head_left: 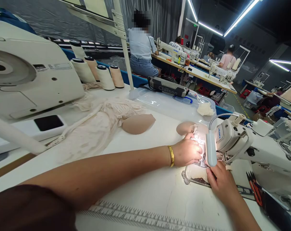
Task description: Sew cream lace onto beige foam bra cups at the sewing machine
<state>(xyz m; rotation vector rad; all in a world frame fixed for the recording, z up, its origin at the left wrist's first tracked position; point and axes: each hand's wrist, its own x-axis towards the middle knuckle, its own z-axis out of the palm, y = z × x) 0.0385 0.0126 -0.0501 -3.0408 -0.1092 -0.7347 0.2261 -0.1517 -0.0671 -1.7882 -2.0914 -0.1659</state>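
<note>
My left hand, a gold bangle on its wrist, lies on a small piece of pale fabric under the head of a white sewing machine, fingers curled and pressing it down in the lamp's glare. My right hand rests just in front of the needle area, fingers bent against the near edge of the fabric and a clear plate. A beige bra cup lies just beyond my left hand, partly tucked under the fabric.
Another beige cup and a heap of cream lace fabric lie on the white table. Thread cones stand behind, beside a second machine. A clear plastic box sits at the back. Other people work at benches beyond.
</note>
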